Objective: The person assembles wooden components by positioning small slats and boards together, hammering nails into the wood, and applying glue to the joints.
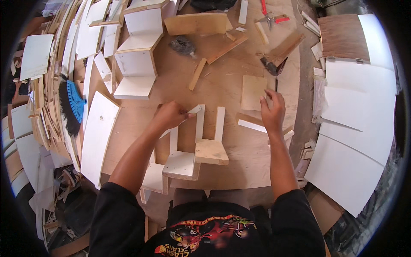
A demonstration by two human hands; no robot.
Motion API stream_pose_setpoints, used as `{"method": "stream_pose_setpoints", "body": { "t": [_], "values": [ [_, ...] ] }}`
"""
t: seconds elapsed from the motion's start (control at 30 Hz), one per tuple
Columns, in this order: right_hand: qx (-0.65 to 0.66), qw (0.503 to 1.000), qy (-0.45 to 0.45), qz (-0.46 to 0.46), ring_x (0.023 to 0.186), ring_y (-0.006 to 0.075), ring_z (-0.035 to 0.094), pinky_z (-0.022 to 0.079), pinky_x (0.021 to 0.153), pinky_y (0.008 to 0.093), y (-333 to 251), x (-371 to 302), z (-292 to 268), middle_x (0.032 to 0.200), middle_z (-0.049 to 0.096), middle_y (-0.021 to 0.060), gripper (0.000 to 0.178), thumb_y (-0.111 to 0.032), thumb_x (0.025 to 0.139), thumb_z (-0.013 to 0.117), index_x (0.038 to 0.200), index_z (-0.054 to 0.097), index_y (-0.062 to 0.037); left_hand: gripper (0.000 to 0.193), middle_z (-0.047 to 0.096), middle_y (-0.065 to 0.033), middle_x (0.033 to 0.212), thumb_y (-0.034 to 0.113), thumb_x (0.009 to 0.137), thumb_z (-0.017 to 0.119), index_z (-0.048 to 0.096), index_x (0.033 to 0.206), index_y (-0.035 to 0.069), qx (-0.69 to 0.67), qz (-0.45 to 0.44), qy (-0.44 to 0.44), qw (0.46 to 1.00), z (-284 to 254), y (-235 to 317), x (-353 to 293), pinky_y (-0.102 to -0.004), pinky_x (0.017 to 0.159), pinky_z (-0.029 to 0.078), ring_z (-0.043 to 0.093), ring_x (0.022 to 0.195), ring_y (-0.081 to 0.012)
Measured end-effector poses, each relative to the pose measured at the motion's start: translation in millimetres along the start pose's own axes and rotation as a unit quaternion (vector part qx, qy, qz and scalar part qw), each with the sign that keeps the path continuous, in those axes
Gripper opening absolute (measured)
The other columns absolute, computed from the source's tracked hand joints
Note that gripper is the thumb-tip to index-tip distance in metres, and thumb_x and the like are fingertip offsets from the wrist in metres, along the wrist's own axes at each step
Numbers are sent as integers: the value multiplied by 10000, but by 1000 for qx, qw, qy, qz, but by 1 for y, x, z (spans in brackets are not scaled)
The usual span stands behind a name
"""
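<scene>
My left hand [172, 115] is closed around a narrow white strip [196, 109], whose end shows past my thumb. The strip runs at a slant across the tops of the upright slats of a small stepped wooden piece. That piece has white-faced steps [180, 164] and a bare wood top step [212, 151], and stands at the table's near edge. My right hand [274, 112] hovers with curled fingers, thumb and forefinger a little apart; I see nothing between them. Close to it are a square wooden board [253, 91], a thin dark stick [276, 84] and a white-edged strip [251, 125].
A larger white stepped piece [136, 62] stands at the far left of the worktable [227, 177]. Behind are loose wood strips [227, 49], a black plastic bag [183, 45] and red-handled pliers [269, 19]. A blue brush [75, 100] lies left; white panels [346, 171] stand right.
</scene>
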State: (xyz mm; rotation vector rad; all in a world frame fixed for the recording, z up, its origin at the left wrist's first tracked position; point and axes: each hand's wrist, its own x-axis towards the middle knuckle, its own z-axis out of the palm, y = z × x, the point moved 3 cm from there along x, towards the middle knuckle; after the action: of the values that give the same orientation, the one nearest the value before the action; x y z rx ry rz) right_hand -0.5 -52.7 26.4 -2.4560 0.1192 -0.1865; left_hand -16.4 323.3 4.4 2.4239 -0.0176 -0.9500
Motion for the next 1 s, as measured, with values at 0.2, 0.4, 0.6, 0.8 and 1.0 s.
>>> {"method": "stream_pose_setpoints", "body": {
  "t": [0.2, 0.4, 0.6, 0.8, 1.0],
  "values": [
    [-224, 954, -11, -197, 1384, 429, 532, 433, 1175, 508, 37, 117, 12, 1478, 586, 220, 508, -88, 918, 693, 1417, 607, -50, 417, 740, -173, 785, 485, 895, 822, 811, 920, 69, -30, -40, -3, 999, 0, -1, -3, -441, 727, 544, 693, 712, -331],
    [-341, 900, -136, -237, 1434, 334, 519, 458, 1126, 469, 56, 173, 8, 1441, 637, 138, 344, -50, 981, 595, 1303, 694, -119, 413, 736, -181, 780, 481, 897, 813, 825, 935, 71, -27, -4, -2, 1000, 6, -8, 5, -455, 723, 541, 696, 715, -349],
    [-367, 839, -156, -371, 1382, 322, 553, 430, 1144, 495, 36, 168, -3, 1315, 674, 123, 362, -55, 916, 671, 1269, 696, -133, 454, 736, -195, 790, 496, 898, 803, 799, 868, 43, -15, -3, -3, 1000, 2, -4, 2, -483, 711, 543, 705, 719, -380],
    [-33, 928, -227, -293, 1183, 340, 634, 460, 1062, 377, -16, 105, -38, 1336, 662, 187, 572, 18, 990, 554, 1557, 524, -53, 427, 793, -142, 954, 578, 891, 778, 861, 959, 164, 9, -28, -33, 999, 4, 5, 9, -527, 1019, 480, 742, 987, -354],
    [172, 939, -293, -52, 873, 206, 632, 525, 789, 354, -76, 2, 1, 978, 670, 132, 444, -110, 1021, 659, 1444, 568, -13, 483, 780, -197, 943, 558, 880, 792, 828, 948, 81, -10, 1, 4, 1000, 1, -4, -3, -490, 842, 573, 748, 901, -409]
  ]
}}
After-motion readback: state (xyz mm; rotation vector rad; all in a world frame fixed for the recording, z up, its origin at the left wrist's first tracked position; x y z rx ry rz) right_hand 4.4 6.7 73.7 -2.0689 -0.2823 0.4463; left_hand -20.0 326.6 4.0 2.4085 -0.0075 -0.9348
